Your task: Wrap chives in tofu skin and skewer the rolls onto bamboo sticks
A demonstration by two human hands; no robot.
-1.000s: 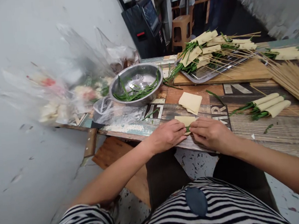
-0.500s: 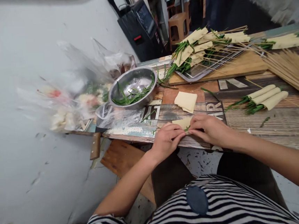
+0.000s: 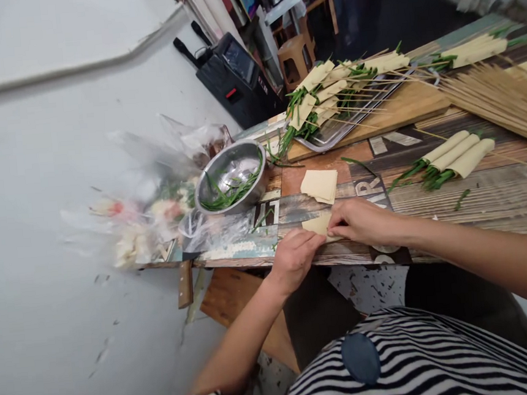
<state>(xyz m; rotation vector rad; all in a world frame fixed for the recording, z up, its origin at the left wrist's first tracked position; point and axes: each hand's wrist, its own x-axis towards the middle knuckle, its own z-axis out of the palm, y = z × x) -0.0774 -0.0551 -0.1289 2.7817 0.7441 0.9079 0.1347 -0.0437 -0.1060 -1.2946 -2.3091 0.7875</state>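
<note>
Both hands meet at the near edge of the table, the left hand and right hand each closed in a fingertip grip on a pale sheet. The sheet lies just nearer than the stack of pale squares, with three filled rolls to the right.

Black-and-white striped top, round blue-grey patch, dark trousers

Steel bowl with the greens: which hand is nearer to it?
Left. The left hand is at the table edge, on the near side and right of the steel bowl; the right hand is farther right, beyond the left.
</note>
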